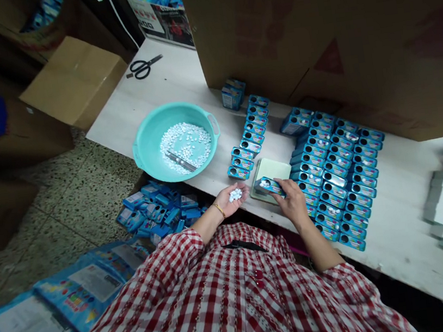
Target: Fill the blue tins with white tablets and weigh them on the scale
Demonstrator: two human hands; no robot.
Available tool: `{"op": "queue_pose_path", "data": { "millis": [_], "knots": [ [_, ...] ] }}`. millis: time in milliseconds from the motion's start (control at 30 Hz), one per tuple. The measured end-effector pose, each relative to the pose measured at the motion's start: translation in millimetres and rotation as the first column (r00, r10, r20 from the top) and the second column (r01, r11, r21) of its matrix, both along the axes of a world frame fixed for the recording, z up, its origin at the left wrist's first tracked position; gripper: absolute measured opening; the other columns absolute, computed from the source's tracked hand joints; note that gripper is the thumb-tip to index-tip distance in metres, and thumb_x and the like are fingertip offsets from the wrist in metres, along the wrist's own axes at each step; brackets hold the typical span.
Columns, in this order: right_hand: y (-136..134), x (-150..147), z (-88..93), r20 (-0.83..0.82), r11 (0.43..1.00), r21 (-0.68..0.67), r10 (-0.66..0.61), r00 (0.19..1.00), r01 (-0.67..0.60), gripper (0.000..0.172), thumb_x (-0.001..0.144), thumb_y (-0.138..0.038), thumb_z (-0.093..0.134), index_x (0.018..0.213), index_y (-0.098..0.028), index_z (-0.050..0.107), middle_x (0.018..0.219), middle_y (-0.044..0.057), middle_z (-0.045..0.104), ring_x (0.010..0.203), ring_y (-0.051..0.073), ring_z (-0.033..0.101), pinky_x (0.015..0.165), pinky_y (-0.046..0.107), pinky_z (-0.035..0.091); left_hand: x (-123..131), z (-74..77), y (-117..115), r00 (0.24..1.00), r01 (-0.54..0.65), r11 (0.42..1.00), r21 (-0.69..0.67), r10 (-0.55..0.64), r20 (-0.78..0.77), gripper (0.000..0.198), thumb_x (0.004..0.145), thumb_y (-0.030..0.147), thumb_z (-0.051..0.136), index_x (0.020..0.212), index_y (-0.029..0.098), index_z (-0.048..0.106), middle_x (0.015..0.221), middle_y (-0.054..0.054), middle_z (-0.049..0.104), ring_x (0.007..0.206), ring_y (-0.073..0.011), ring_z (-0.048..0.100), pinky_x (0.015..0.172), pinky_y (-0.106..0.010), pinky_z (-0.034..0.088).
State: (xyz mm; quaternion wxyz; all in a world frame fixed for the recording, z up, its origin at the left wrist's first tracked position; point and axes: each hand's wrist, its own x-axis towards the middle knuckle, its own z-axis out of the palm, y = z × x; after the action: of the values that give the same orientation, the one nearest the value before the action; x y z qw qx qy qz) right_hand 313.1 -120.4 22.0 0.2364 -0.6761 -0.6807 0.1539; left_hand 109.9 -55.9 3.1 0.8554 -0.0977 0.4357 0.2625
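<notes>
My left hand [232, 197] is cupped palm up at the table's near edge, holding a small heap of white pellets [235, 194]. My right hand [292, 200] grips a small blue tin [269, 185] over a pale green scale [274, 172]. A teal basin [147, 138] with more white pellets and a metal scoop sits to the left. Rows of open blue tins [335, 172] lie to the right, and a single column of tins [248, 137] runs between basin and scale.
A large cardboard box [309, 27] stands at the back of the white table [399, 229]. Black scissors [144, 67] lie far left. Blue tins [157, 210] are piled on the floor below the table edge, beside printed blue sheets [40, 318]. More cartons [73, 79] stand left.
</notes>
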Motion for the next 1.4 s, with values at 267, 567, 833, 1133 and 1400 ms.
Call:
{"op": "queue_pose_path", "data": {
  "millis": [267,567,833,1133,1400],
  "knots": [
    [9,14,-29.4,-0.026,0.996,0.003,-0.093,0.995,0.093,0.034,0.081,-0.033,0.047,0.11,-0.018,0.052,0.099,0.008,0.057,0.094,0.022,0.05,0.083,0.036,0.043,-9,-4.9,-8,0.999,-0.009,1.0,-0.03,0.007,-0.037,0.021,0.082,0.017,0.044,0.076,0.005,0.061,0.073,-0.012,0.064,0.07,-0.0141,0.062,0.062,-0.022,0.051],
    [-5,33,-22.6,0.019,0.973,0.121,-0.199,0.98,0.195,0.048,0.079,-0.037,0.051,0.123,-0.019,0.044,0.119,0.01,0.05,0.11,0.021,0.045,0.094,0.04,0.038,-16,-4.6,-11,1.0,0.0,0.999,-0.033,-0.001,-0.023,0.022,0.083,0.016,0.043,0.078,0.004,0.061,0.075,-0.013,0.065,0.07,-0.0142,0.062,0.065,-0.023,0.051],
    [-23,68,-7.9,0.0,0.82,0.327,-0.497,0.868,0.47,0.037,0.08,-0.034,0.051,0.112,-0.015,0.053,0.11,0.011,0.055,0.106,0.022,0.049,0.091,0.042,0.038,-45,-16.1,-17,0.987,-0.088,0.994,-0.072,0.077,-0.142,0.022,0.083,0.014,0.041,0.08,0.005,0.061,0.073,-0.013,0.065,0.073,-0.0156,0.063,0.064,-0.024,0.053],
    [-12,46,-10.0,0.166,0.94,0.219,-0.301,0.939,0.263,0.049,0.077,-0.039,0.052,0.12,-0.019,0.045,0.119,0.011,0.049,0.109,0.024,0.043,0.09,0.041,0.035,-60,-25.4,-24,0.978,-0.132,0.987,-0.089,0.115,-0.171,0.021,0.082,0.015,0.043,0.085,0.005,0.061,0.074,-0.013,0.065,0.072,-0.0168,0.064,0.063,-0.026,0.054],
    [6,14,-11.9,0.26,0.998,-0.048,0.045,0.965,-0.033,0.039,0.083,-0.028,0.043,0.118,-0.012,0.046,0.105,0.013,0.053,0.096,0.023,0.044,0.083,0.037,0.039,-58,-22.5,-25,0.974,-0.143,0.985,-0.094,0.123,-0.188,0.02,0.082,0.015,0.043,0.079,0.005,0.061,0.074,-0.013,0.065,0.071,-0.016,0.063,0.064,-0.025,0.053]
  ]
}}
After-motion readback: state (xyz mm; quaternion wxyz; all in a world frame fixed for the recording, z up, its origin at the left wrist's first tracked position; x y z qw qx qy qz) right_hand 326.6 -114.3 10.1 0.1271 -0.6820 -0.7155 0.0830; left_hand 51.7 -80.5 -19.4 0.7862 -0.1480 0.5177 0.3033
